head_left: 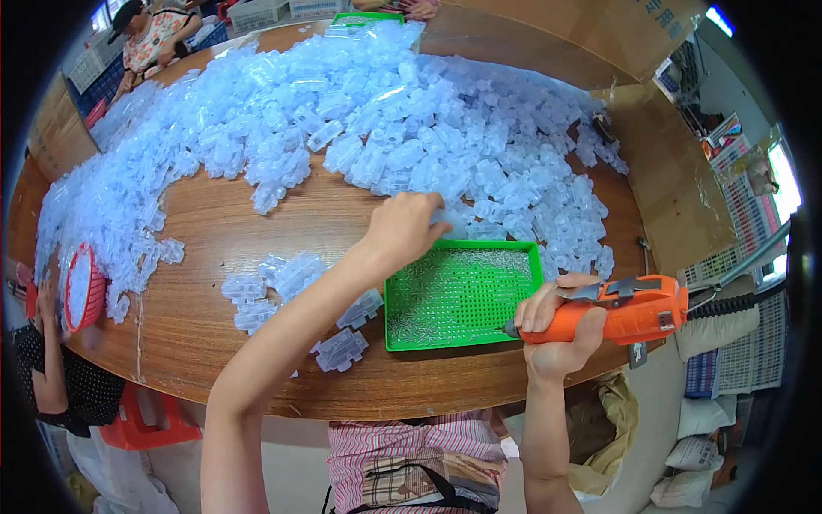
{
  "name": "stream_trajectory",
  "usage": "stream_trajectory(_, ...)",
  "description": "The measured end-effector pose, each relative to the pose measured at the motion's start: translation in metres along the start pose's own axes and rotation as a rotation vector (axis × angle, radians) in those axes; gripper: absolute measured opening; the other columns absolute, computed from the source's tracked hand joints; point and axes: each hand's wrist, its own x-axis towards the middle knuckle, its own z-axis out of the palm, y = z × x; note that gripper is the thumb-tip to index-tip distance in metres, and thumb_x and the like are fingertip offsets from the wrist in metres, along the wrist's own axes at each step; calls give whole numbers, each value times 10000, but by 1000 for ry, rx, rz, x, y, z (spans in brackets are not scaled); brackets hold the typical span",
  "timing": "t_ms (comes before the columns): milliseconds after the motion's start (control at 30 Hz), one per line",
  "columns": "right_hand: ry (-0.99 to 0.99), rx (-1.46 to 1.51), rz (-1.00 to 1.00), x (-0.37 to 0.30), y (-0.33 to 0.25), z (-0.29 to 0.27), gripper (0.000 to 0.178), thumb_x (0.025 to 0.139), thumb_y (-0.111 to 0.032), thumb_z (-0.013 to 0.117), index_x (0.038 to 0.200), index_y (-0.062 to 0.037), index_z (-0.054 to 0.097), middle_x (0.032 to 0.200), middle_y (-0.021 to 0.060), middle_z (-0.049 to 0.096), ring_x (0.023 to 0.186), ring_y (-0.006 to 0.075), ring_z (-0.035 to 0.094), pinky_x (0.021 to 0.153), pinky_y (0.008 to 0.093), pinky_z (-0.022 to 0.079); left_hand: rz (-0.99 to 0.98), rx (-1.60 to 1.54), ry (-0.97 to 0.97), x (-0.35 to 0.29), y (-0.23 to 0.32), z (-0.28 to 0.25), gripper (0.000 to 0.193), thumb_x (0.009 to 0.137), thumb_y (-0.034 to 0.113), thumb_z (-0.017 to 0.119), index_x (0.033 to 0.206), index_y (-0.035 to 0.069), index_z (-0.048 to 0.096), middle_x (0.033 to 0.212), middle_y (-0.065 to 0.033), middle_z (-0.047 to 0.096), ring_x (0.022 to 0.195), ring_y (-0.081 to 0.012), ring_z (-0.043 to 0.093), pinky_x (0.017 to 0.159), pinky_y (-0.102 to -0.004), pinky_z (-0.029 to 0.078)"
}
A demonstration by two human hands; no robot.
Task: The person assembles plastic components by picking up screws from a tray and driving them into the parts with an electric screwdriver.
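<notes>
Clasping screwdriver [640,313] in right hand [561,324], can't tell left hand's [402,226] grip beyond tray [455,345]; perhaps finished few pieces [297,276] beside tray, facing heap [492,171].

Before me: one brown wood-grain table [214,214]; cardboard panels [676,163] along its far and right sides. To my left: one red plastic stool [175,431]; pale floor [293,454]. To my right: one bright window [783,184]; one lit strip light [721,20].

Left hand [404,226]: grip unclear, at tray's [463,244] far edge
Metal pieces [413,319]: too small to tell apart
Co-worker [421,9], table's [214,210] far edge: cut off
</notes>
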Motion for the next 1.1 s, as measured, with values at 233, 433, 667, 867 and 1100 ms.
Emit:
stream_trajectory(233,49,-22,-1,-1,4,-13,559,930,-576,460,1051,-31,483,554,22,417,472,135,434,450,274,407,-269,-922,-58,-40,22,-40,378,950,303,604,1151,-17,581,957,-50,636,843,-120,629,722,-253,516)
stream_trajectory(433,42,-31,-14,0,9,-15,571,929,-575,464,1066,-22,487,567,23,423,491,135,441,475,278,415,-138,-858,-77,-119,48,-42,307,876,133,678,1152,22,602,1001,-75,648,862,-160,639,731,-281,520)
stream_trajectory(667,11,7,33,-3,17,-13,572,932,-566,466,1072,-11,489,570,24,445,496,130,449,479,278,415,557,-146,-48,-199,47,16,358,783,75,627,1138,33,617,1180,-160,572,1029,-304,617,798,-352,552)
stream_trajectory(867,-33,21,81,-11,35,-3,525,919,-499,546,1053,6,506,571,31,452,488,131,452,461,286,423,198,-394,-135,-205,52,25,407,761,124,724,1113,33,538,1351,-240,436,1160,-406,508,939,-449,472)
stream_trajectory(1100,-45,193,135,-22,56,0,365,901,-287,625,1055,27,519,626,12,521,535,98,503,504,253,425,88,-364,-14,-200,55,49,743,670,200,854,1268,21,449,1144,-157,592,1076,-361,540,898,-438,447)
